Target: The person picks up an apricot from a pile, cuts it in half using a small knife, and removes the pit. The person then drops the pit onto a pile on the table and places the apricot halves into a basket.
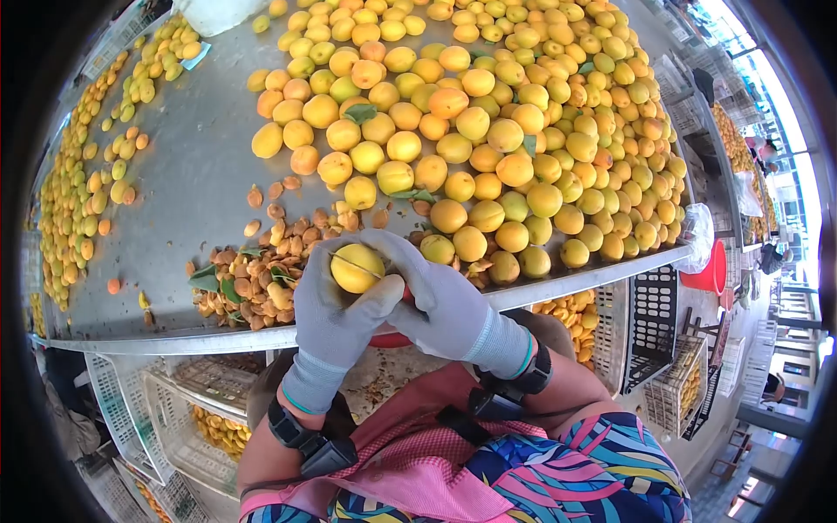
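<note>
Both of my hands wear grey gloves and meet at the table's front edge. My left hand [330, 305] is closed around a yellow apricot [357, 268], which has a dark line running across it. From the other side, my right hand [440, 296] is closed against the same fruit, its fingers curled over the far side and its thumb near the front. A small red bit shows between the right thumb and fingers; what it belongs to is hidden. Just left of my hands lies a heap of brown apricot pits [261, 283] with some green leaves.
A large pile of whole apricots [488, 148] covers the right of the metal table [192, 166], with more along its left edge. Plastic crates holding orange pieces [218, 431] stand below. At the right are a black crate [652, 314] and a red bucket [704, 268].
</note>
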